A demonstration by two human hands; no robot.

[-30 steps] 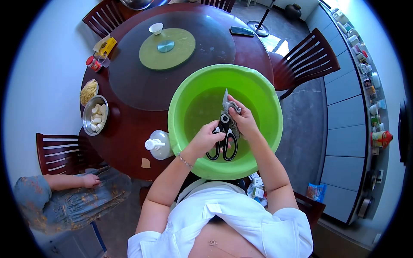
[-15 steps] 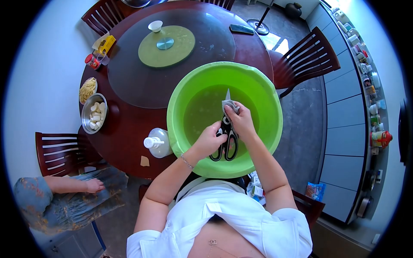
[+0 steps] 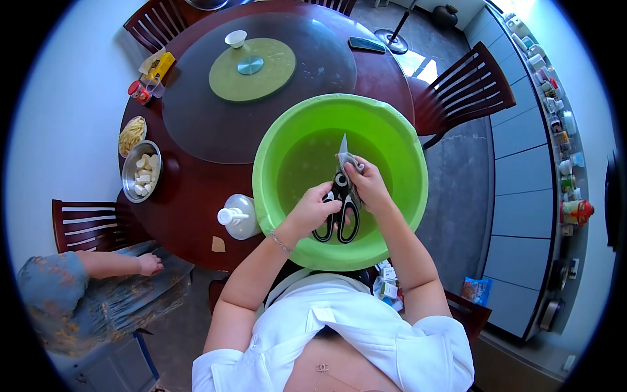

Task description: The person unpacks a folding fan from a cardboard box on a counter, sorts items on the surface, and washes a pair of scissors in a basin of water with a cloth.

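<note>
A pair of scissors [image 3: 340,186] with black and white handles is held over a large green basin [image 3: 268,215] of cloudy water. My left hand [image 3: 315,209] is closed around the handles. In my right hand [image 3: 369,186] is a grey cloth [image 3: 354,163], pinched around the blades below the tip. The blade tip sticks up past the cloth, pointing away from me. My right fingers partly hide the cloth.
Left of the basin stands a pump bottle [image 3: 241,219] on the round table [image 3: 186,232]. A metal bowl [image 3: 125,176] of white chunks and a plate of pale strips [image 3: 132,136] sit farther left. Another person's hand [image 3: 150,264] is at lower left.
The cloth has slid slightly down the blades, so more of the blade shows. The other person's hand has moved up a little. My left hand keeps its hold on the handles.
</note>
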